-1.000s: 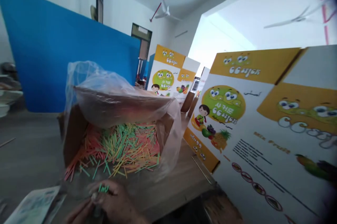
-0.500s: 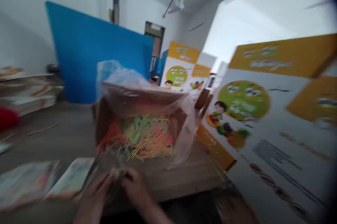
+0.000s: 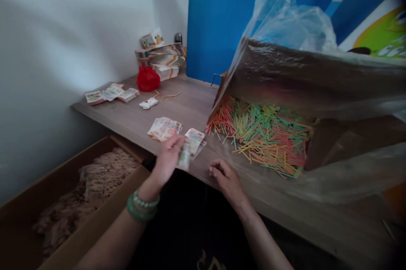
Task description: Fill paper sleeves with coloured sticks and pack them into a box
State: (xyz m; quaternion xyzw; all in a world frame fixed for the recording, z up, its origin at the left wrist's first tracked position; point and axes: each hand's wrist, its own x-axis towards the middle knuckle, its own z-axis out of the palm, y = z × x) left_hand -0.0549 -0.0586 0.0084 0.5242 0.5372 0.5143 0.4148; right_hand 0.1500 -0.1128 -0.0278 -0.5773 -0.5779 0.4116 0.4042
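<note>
A small clear packet with a printed face (image 3: 184, 158) is pinched in my left hand (image 3: 171, 151), slightly blurred, above the table's front edge. Directly behind it lies a small pile of printed packets (image 3: 195, 137), with a wider pile of similar packets (image 3: 165, 128) to its left. My right hand (image 3: 226, 181) rests by the table edge, fingers curled in, and nothing shows in it. In front of that hand, thin red, green and yellow sticks (image 3: 266, 130) fill a plastic-lined carton (image 3: 333, 80) lying with its opening towards me.
Below the table on the left, an open cardboard box (image 3: 72, 236) holds many packets (image 3: 104, 177). Further back on the table (image 3: 187, 96) are a red bag (image 3: 148, 78), a white crumpled piece (image 3: 148, 103), more packets (image 3: 112, 91) and stacked flat cartons (image 3: 166, 61). A blue panel (image 3: 215, 20) stands behind.
My view has swung left and down, bringing the box of packets into sight. My hands, close together before, are apart now, and the left one has carried a packet to the piles.
</note>
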